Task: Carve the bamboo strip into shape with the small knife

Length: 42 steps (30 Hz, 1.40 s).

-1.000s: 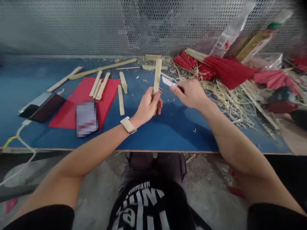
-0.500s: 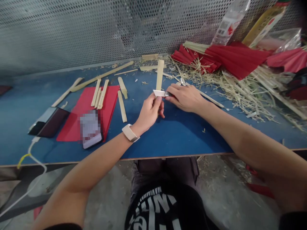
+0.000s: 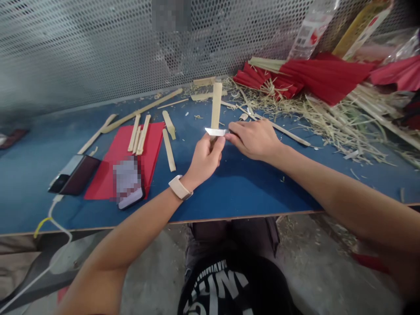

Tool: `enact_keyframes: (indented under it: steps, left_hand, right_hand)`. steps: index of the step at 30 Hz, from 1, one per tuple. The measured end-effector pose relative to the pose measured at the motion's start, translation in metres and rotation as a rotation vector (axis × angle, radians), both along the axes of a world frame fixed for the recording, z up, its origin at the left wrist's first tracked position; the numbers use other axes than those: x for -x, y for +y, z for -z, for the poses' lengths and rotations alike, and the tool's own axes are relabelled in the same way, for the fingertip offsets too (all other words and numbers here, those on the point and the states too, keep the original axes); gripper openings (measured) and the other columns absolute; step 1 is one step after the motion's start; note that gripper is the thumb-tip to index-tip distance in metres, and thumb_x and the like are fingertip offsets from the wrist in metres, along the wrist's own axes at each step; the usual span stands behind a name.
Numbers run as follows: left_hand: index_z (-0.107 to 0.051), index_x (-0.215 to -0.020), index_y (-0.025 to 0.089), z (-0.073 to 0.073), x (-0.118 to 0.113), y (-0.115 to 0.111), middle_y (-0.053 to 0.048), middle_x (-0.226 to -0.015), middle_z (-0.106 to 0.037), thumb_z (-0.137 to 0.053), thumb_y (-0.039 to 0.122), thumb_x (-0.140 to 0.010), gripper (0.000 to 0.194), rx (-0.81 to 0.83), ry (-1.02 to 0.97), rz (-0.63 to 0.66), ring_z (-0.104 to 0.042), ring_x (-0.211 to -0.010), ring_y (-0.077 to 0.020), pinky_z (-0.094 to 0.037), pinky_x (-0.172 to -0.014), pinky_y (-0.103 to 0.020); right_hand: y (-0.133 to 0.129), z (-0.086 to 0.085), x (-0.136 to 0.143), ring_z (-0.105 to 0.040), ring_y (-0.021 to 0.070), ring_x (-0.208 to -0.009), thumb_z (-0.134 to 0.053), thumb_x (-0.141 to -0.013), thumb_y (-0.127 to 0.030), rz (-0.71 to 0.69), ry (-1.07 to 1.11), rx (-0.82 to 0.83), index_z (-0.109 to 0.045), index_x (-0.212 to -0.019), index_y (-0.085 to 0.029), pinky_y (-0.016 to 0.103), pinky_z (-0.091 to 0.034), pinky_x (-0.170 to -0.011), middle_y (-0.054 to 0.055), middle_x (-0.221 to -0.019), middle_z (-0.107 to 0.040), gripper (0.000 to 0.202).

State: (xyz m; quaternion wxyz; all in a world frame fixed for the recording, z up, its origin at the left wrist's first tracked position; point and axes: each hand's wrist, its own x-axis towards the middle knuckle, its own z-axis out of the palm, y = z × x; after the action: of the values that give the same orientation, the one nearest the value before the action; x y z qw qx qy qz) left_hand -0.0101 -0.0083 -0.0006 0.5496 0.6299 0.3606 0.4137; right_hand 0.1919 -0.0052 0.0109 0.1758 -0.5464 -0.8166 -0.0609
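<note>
My left hand point(image 3: 206, 159) grips the lower end of a flat, pale bamboo strip point(image 3: 216, 103), which points up and away from me. The fingers of my right hand point(image 3: 254, 138) are closed round the handle of a small knife point(image 3: 216, 131). Its shiny blade lies across the strip, just above my left thumb. Most of the knife handle is hidden in my right hand.
A phone point(image 3: 129, 183) and several bamboo pieces point(image 3: 141, 134) lie on red paper point(image 3: 105, 175) at the left. A dark case point(image 3: 77, 175) with a white cable sits beside it. Shavings point(image 3: 328, 127), red folded fans point(image 3: 324, 78) and bottles point(image 3: 311, 33) occupy the right back.
The blade has shifted slightly left across the strip, and the fingers of my left hand are more tucked in. The whole view has shifted a little.
</note>
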Motion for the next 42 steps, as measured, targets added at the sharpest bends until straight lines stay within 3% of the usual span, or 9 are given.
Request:
enact_keyframes:
  steps: [6,9,16,27,29,32,35,38,42]
  left_hand:
    - [-0.045,-0.081,0.024,0.002,0.002,0.003,0.01,-0.062,-0.039,-0.073,0.007,-0.081,0.033,-0.2,0.129,-0.11,-0.038,-0.052,-0.0077,-0.034,-0.054,-0.027]
    - [-0.043,-0.076,0.024,0.002,0.002,0.005,0.01,-0.061,-0.039,-0.071,0.001,-0.074,0.036,-0.294,0.208,-0.168,-0.036,-0.055,-0.0085,-0.033,-0.058,-0.029]
    - [-0.041,-0.073,0.025,-0.002,0.002,0.007,0.01,-0.057,-0.034,-0.071,0.003,-0.074,0.037,-0.286,0.256,-0.205,-0.034,-0.055,-0.0106,-0.033,-0.06,-0.03]
    - [-0.044,-0.074,0.024,-0.001,0.001,0.011,0.009,-0.061,-0.041,-0.069,0.005,-0.072,0.031,-0.252,0.226,-0.215,-0.037,-0.057,-0.0104,-0.035,-0.062,-0.03]
    - [-0.044,-0.074,0.024,0.0,0.0,0.008,0.008,-0.062,-0.042,-0.068,0.006,-0.072,0.03,-0.243,0.214,-0.205,-0.037,-0.057,-0.0102,-0.034,-0.061,-0.03]
    - [-0.045,-0.074,0.023,0.0,-0.001,-0.001,0.008,-0.064,-0.043,-0.068,0.007,-0.071,0.029,-0.208,0.226,-0.151,-0.037,-0.058,-0.0096,-0.033,-0.059,-0.028]
    - [-0.043,-0.077,0.024,0.001,-0.003,-0.005,0.007,-0.065,-0.041,-0.068,0.009,-0.072,0.029,-0.137,0.183,-0.138,-0.037,-0.057,-0.0092,-0.032,-0.056,-0.026]
    - [-0.043,-0.081,0.024,0.005,-0.003,0.0,0.008,-0.066,-0.041,-0.068,0.011,-0.073,0.03,-0.066,0.113,-0.143,-0.038,-0.055,-0.0085,-0.032,-0.052,-0.024]
    - [-0.042,-0.082,0.025,0.008,-0.003,0.006,0.009,-0.067,-0.04,-0.069,0.011,-0.074,0.031,-0.007,0.049,-0.141,-0.036,-0.05,-0.0061,-0.03,-0.048,-0.023]
  right_hand:
    - [-0.006,0.0,0.009,-0.061,0.0249,-0.072,-0.028,-0.118,-0.063,0.025,0.053,0.029,-0.075,-0.109,-0.018,0.036,-0.021,-0.069,0.013,-0.088,-0.078,0.065]
    - [-0.008,-0.002,0.013,-0.063,0.0262,-0.073,-0.031,-0.118,-0.061,0.044,0.079,0.058,-0.076,-0.107,-0.018,0.036,-0.023,-0.07,0.013,-0.085,-0.077,0.064]
    - [-0.009,-0.006,0.02,-0.063,0.0268,-0.072,-0.033,-0.118,-0.062,0.105,0.099,0.111,-0.079,-0.107,-0.019,0.036,-0.024,-0.07,0.013,-0.084,-0.076,0.064]
    - [-0.005,-0.005,0.024,-0.062,0.0273,-0.074,-0.036,-0.117,-0.068,0.134,0.15,0.093,-0.078,-0.104,-0.02,0.037,-0.026,-0.071,0.013,-0.082,-0.074,0.065]
    - [0.002,-0.013,0.019,-0.058,0.0255,-0.072,-0.038,-0.117,-0.066,0.204,0.198,0.132,-0.078,-0.103,-0.019,0.037,-0.026,-0.071,0.012,-0.083,-0.074,0.063]
    - [0.018,-0.028,-0.007,-0.049,0.0213,-0.068,-0.034,-0.122,-0.059,0.462,0.33,0.167,-0.077,-0.103,-0.015,0.038,-0.026,-0.071,0.015,-0.088,-0.074,0.064]
    - [0.031,-0.038,-0.039,-0.048,0.0214,-0.073,-0.034,-0.124,-0.051,0.609,0.368,-0.024,-0.076,-0.104,-0.013,0.042,-0.024,-0.074,0.02,-0.094,-0.074,0.06]
    - [0.031,-0.035,-0.047,-0.049,0.0249,-0.072,-0.025,-0.123,-0.054,0.467,0.376,-0.13,-0.073,-0.103,-0.018,0.042,-0.027,-0.075,0.018,-0.086,-0.071,0.064]
    - [0.019,-0.019,-0.022,-0.049,0.0245,-0.065,-0.024,-0.119,-0.066,0.139,0.302,0.001,-0.07,-0.096,-0.022,0.038,-0.028,-0.069,0.01,-0.074,-0.065,0.067]
